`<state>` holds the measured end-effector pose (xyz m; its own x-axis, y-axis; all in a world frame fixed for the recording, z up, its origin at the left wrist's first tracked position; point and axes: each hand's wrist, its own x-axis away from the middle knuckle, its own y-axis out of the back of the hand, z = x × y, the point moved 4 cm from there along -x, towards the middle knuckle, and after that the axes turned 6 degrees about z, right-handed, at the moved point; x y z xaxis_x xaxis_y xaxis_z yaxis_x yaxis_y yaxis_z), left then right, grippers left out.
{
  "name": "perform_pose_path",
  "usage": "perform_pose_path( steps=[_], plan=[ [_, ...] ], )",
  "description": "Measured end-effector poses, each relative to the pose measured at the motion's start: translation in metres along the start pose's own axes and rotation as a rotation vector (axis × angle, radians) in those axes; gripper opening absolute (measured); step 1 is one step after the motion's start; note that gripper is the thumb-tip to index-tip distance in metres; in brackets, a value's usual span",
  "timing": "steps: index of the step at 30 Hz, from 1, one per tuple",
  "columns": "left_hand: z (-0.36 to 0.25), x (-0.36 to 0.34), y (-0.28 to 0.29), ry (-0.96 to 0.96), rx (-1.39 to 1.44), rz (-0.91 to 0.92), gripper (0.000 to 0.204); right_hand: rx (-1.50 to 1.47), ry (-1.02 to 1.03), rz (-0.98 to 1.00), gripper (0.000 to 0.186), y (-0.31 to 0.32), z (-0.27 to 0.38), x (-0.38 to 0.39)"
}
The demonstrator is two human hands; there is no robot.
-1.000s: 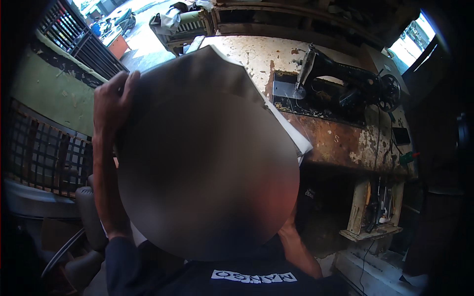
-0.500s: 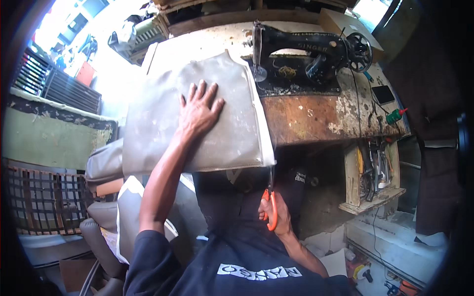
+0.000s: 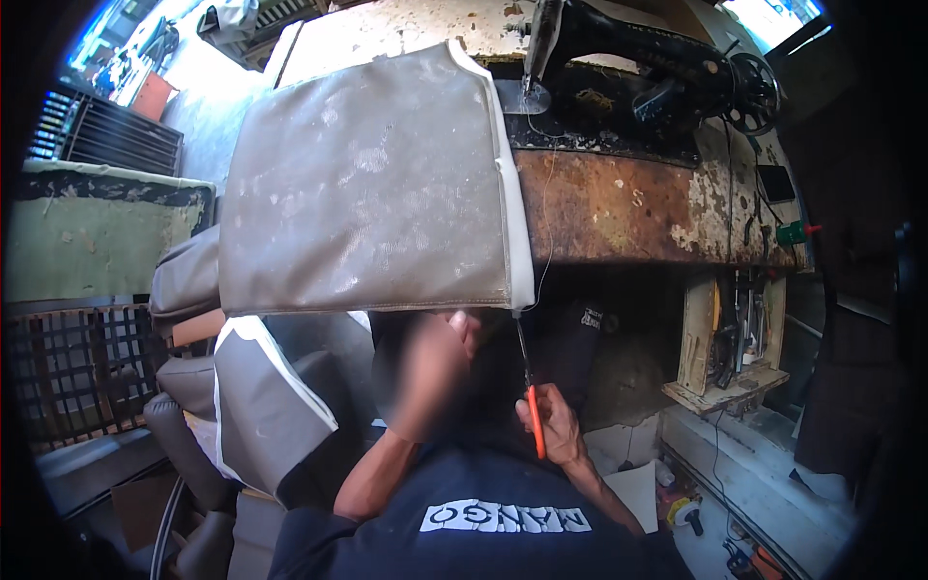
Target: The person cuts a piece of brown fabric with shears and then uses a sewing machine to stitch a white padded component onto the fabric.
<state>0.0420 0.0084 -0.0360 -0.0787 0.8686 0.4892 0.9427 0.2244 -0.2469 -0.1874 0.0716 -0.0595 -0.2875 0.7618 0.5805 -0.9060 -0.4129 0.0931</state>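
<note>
A grey-brown leatherette panel (image 3: 367, 184) with a pale strip down its right side lies on the sewing table. My right hand (image 3: 556, 420) grips orange-handled scissors (image 3: 536, 420), whose blades point up at the panel's near right corner. A thin thread (image 3: 551, 213) hangs in a loop from the sewing machine (image 3: 628, 58) down to that corner. Just below the panel's near edge, my left hand (image 3: 435, 362) is smeared by motion, so its fingers and anything in them cannot be made out.
Worn brown tabletop (image 3: 599, 203) runs right of the panel. A tool drawer (image 3: 730, 338) sits under its right end; a green bottle (image 3: 793, 233) lies near the edge. Grey padded pieces (image 3: 271, 401) with white edges hang at lower left, beside a webbed frame (image 3: 87, 372).
My left hand has lifted off the panel's face and come down below its near edge. The scissors stay by the corner, turned more edge-on. The view has shifted slightly.
</note>
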Motion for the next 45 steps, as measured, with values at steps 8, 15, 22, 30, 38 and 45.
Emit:
perform_pose_path(
  steps=[8,15,22,30,38,45],
  plan=[
    [-0.011,-0.032,-0.025,0.045,0.466,0.054,0.032,-0.142,0.177,0.191,0.044,-0.017,0.056,0.0],
    [-0.002,-0.035,-0.024,0.044,0.378,0.076,0.032,-0.33,0.24,0.037,0.04,-0.039,0.076,-0.03],
    [0.002,-0.03,-0.024,-0.011,0.316,-0.006,0.028,-0.178,0.238,-0.002,0.041,-0.041,0.072,-0.027],
    [0.003,-0.029,-0.021,0.005,0.331,-0.007,0.025,-0.219,-0.026,-0.03,0.041,-0.044,0.076,-0.02],
    [0.007,-0.003,-0.009,0.139,0.318,0.079,0.03,-0.308,0.001,-0.003,0.043,-0.048,0.084,-0.026],
    [0.004,0.019,0.004,0.239,0.172,0.097,0.036,-0.277,0.073,-0.028,0.047,-0.049,0.088,-0.032]
  ],
)
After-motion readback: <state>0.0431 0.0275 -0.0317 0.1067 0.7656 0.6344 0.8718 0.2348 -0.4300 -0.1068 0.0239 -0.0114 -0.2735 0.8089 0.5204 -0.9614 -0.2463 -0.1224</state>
